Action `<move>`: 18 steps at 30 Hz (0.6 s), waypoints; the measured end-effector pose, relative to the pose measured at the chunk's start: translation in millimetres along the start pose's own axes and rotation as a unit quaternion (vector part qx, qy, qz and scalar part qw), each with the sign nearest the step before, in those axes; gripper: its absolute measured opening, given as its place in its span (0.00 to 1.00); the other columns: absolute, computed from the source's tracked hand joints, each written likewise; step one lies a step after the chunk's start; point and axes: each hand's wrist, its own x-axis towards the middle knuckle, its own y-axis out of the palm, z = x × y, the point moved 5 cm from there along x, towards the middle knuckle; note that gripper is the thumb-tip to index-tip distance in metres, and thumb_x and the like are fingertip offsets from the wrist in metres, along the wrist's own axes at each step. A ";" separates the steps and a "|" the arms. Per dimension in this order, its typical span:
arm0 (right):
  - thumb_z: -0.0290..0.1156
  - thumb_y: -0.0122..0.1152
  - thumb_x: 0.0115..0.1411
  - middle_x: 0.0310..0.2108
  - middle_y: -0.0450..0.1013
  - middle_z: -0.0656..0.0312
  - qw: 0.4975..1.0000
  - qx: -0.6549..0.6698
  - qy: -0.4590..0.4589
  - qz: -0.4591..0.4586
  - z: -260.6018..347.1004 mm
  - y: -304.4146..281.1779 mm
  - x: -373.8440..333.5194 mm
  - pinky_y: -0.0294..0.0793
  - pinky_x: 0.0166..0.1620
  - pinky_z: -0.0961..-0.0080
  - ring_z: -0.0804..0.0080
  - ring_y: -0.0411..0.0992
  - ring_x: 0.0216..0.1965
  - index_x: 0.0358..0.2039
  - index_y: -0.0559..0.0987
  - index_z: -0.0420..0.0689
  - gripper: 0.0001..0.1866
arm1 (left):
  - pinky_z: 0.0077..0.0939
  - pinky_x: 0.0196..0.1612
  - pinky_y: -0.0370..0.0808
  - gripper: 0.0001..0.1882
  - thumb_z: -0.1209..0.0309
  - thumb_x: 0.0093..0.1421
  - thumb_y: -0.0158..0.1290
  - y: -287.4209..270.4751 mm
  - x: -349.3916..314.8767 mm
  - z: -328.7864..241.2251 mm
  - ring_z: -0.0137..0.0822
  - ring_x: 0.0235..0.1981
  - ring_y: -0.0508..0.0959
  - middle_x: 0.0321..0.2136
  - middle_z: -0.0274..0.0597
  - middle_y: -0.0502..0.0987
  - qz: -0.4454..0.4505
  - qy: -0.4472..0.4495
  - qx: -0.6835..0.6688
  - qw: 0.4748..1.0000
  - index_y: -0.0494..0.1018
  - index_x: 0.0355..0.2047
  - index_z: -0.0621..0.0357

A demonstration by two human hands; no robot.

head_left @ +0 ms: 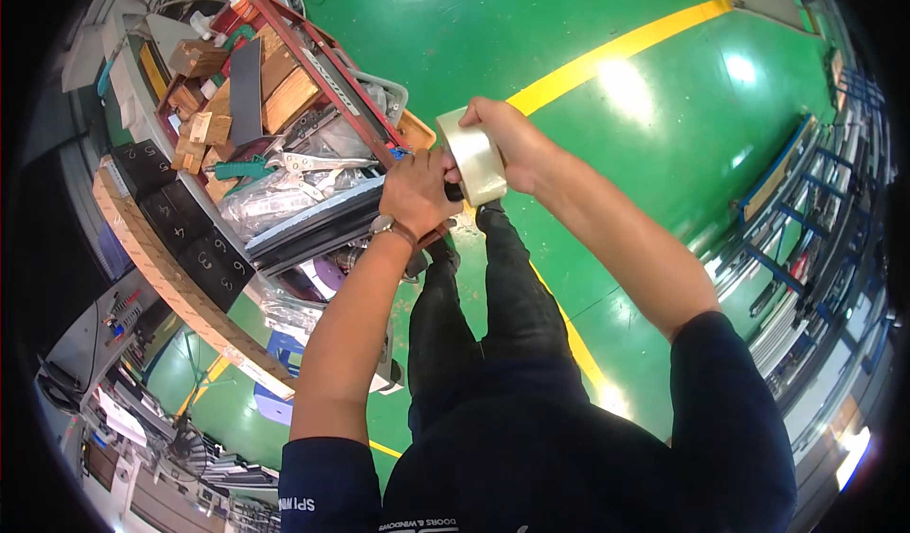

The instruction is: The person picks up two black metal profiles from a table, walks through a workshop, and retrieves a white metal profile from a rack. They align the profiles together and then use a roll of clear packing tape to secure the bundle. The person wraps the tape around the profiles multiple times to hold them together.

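A wide roll of clear packing tape (483, 165) is gripped in my right hand (517, 144), the thumb over its upper rim and the fingers partly hidden behind it. My left hand (415, 192), with a watch on the wrist, closes around the end of a long black profile (318, 237). That end lies right beside the tape roll, and the left fingertips come close to the roll. From my left hand the profile runs left, past the cluttered cart. Whether a strip of tape joins the roll to the profile, I cannot tell.
The red-edged cart (327, 68) holds wood blocks (289, 97), locking pliers (308, 165) and plastic wrap. Black numbered boxes (180, 220) stand on a shelf at left. A blue stool (275, 400) is below. Racks of long profiles (796, 277) line the right side. Yellow lines (616, 49) cross the green floor.
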 end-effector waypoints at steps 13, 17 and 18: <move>0.52 0.51 0.72 0.19 0.74 0.55 0.983 -0.074 -0.087 -0.143 -127.2 -32.2 -100.5 0.74 0.22 0.69 0.67 0.74 0.17 0.36 0.74 0.38 0.26 | 0.45 0.49 0.79 0.38 0.47 0.41 0.70 -4.7 7.7 1.4 0.53 0.45 0.80 0.41 0.50 0.78 -0.041 -0.029 0.026 0.998 0.71 0.48 0.55; 0.53 0.52 0.71 0.20 0.76 0.53 0.980 -0.089 -0.111 -0.137 -154.6 -59.8 -92.8 0.74 0.22 0.71 0.66 0.76 0.17 0.36 0.74 0.35 0.28 | 0.45 0.50 0.78 0.38 0.52 0.40 0.71 -5.5 9.2 -4.1 0.52 0.46 0.79 0.42 0.48 0.77 -0.019 -0.045 0.033 0.998 0.70 0.49 0.55; 0.53 0.52 0.71 0.20 0.76 0.52 0.978 -0.109 -0.104 -0.143 -161.0 -71.0 -81.8 0.75 0.23 0.71 0.66 0.76 0.18 0.37 0.75 0.34 0.28 | 0.45 0.50 0.79 0.37 0.52 0.40 0.70 -6.2 10.5 -4.9 0.52 0.46 0.79 0.42 0.48 0.77 -0.025 -0.042 0.032 0.998 0.70 0.48 0.55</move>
